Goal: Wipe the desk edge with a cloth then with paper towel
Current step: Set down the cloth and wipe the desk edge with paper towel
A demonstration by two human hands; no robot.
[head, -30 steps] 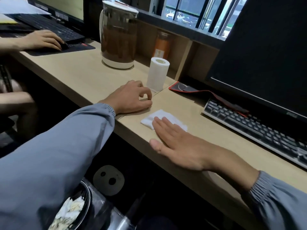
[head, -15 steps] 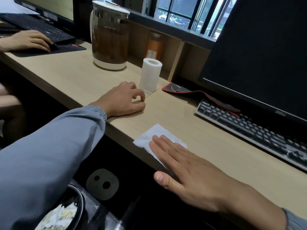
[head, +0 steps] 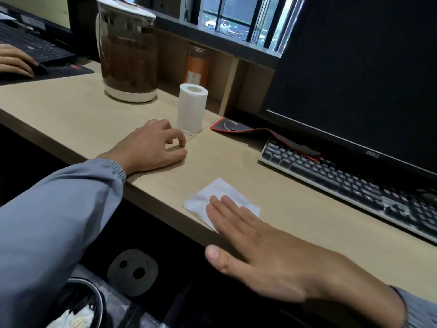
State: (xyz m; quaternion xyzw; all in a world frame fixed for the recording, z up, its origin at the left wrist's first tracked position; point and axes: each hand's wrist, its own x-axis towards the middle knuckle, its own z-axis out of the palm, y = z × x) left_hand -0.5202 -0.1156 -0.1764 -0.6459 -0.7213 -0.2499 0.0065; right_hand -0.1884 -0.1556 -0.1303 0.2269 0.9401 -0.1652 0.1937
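A folded white paper towel (head: 212, 196) lies flat at the front edge of the light wooden desk (head: 295, 216). My right hand (head: 264, 252) presses on it with straight fingers, the thumb hanging past the desk edge. My left hand (head: 153, 145) rests on the desk to the left, its fingers loosely curled and holding nothing. A white paper roll (head: 192, 107) stands upright just behind the left hand.
A keyboard (head: 354, 183) and a dark monitor (head: 359, 74) fill the right back. A red-edged mouse pad (head: 236, 127) lies under them. A large jug (head: 128, 50) stands at the back left. Another person's hand (head: 16, 62) works at far left. A bin (head: 78, 308) sits below.
My right hand has slid the paper towel toward me and along the front edge of the desk. The left hand has stayed in place.
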